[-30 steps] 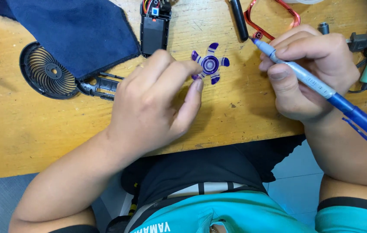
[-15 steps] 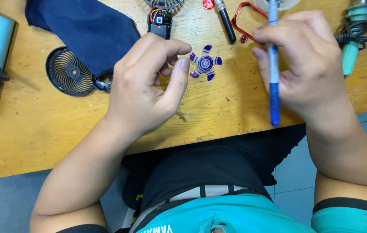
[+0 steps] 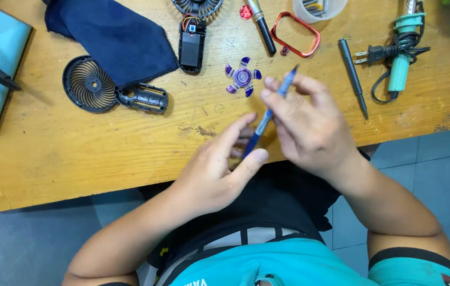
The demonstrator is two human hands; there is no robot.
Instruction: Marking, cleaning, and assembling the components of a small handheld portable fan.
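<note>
Both hands meet over the near edge of the wooden surface (image 3: 76,159), and I read the grip like this: my right hand (image 3: 309,127) is pinched shut on a blue pen (image 3: 270,111), thumb and fingers closed around its upper barrel, tip pointing away from me. My left hand (image 3: 219,169) has its fingers loosely curled around the pen's lower end, touching it rather than clamping it.

Taking the small purple fan blade (image 3: 242,77) as my landmark: the pen tip hovers just to its right, not touching it. Just left of the blade lies an opened black fan body (image 3: 191,46) with its wiring showing, and further left a round black grille (image 3: 88,85) and a dark blue cloth (image 3: 113,37). To the blade's right sit a red oval frame (image 3: 296,34), a thin dark screwdriver (image 3: 353,77) and, further off, a green-handled soldering iron (image 3: 401,55).

To do this well, I judge the right hand should keep the barrel steady while the left does the fine work at the lower end, elbows low, so the pen doesn't swing into the blade.
</note>
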